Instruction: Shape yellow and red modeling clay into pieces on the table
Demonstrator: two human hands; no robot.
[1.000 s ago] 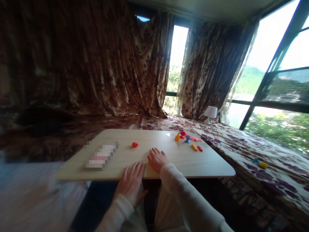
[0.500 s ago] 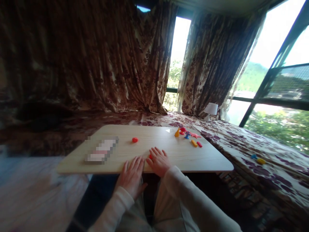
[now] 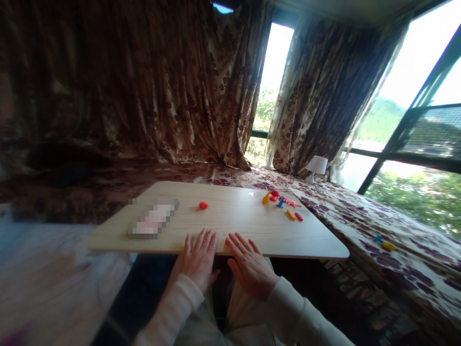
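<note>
My right hand (image 3: 248, 262) lies flat and palm down at the table's near edge, fingers stretched out. A bit of a small red lump (image 3: 227, 241), perhaps modelling clay, shows beside its fingertips; the rest is hidden under the hand. To the left, my left hand (image 3: 199, 257) rests with spread fingers on the same edge and holds nothing. Farther in on the pale wooden table (image 3: 230, 216) sits another red lump (image 3: 203, 205), apart from both hands.
At the table's back right are a yellow cone-shaped piece (image 3: 266, 197), a blue piece (image 3: 281, 203), red pieces (image 3: 274, 194), a yellow stick (image 3: 291, 215) and a red stick (image 3: 298, 216). A blurred-out flat object (image 3: 153, 221) lies left. A white lamp (image 3: 317, 166) stands beyond.
My right hand has slid back towards me over the red lump, baring a bit of it at the fingertips. My left hand has hardly moved. The view has shifted slightly.
</note>
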